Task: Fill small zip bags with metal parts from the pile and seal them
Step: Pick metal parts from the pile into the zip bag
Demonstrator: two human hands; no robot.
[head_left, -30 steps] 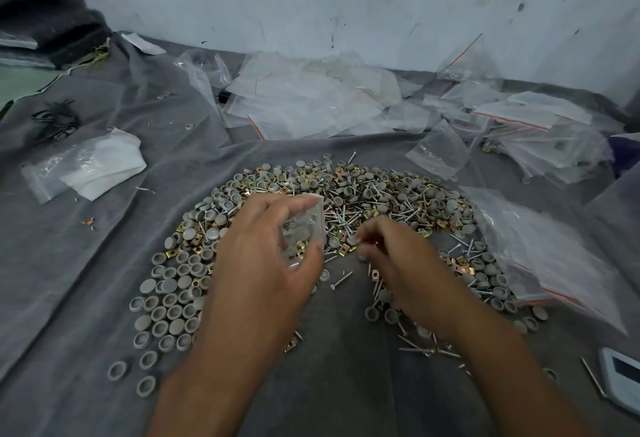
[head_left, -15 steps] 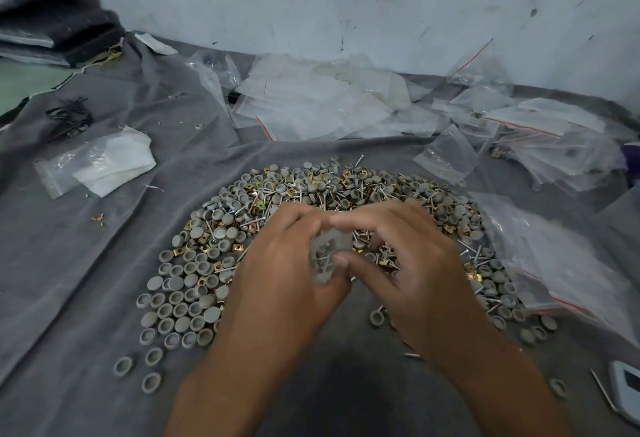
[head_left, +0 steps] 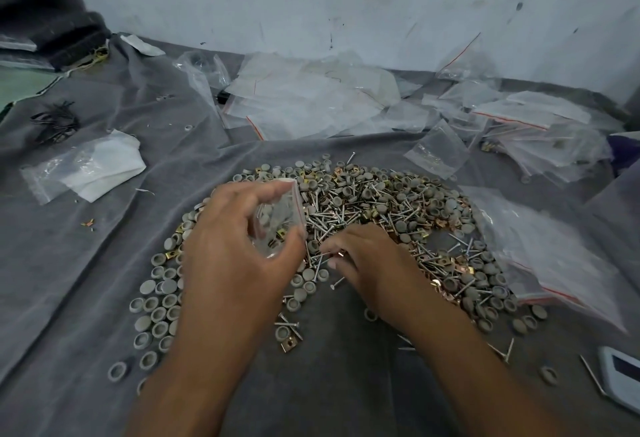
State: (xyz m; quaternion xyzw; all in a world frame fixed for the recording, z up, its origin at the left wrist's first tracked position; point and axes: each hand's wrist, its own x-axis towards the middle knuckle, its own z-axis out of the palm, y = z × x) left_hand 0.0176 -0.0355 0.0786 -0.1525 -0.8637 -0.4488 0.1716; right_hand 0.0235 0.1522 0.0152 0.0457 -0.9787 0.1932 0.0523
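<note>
1. Small zip bag point(head_left: 278, 221): clear, held above the pile with its mouth turned toward the right hand. Grey caps and a gold clip show through its wall.
2. Left hand point(head_left: 235, 249): fingers and thumb curled round the small zip bag, gripping it by its sides.
3. Right hand point(head_left: 375, 263): lowered onto the pile just right of the left hand, fingertips pinching a few screws point(head_left: 329, 256) and a copper-coloured piece.
4. Pile of metal parts point(head_left: 398, 208): grey round caps, screws and gold clips spread in an arc beyond and to both sides of the hands, on a grey cloth point(head_left: 86, 280).
5. Loose caps point(head_left: 152, 312) lie in rows left of the left hand.
6. Empty clear bags point(head_left: 311, 100) with red seal lines lie heaped beyond the pile against the wall; more bags point(head_left: 554, 256) lie right of the right hand.
7. A white folded sheet in a clear sleeve point(head_left: 90, 166) lies far left of the left hand.
</note>
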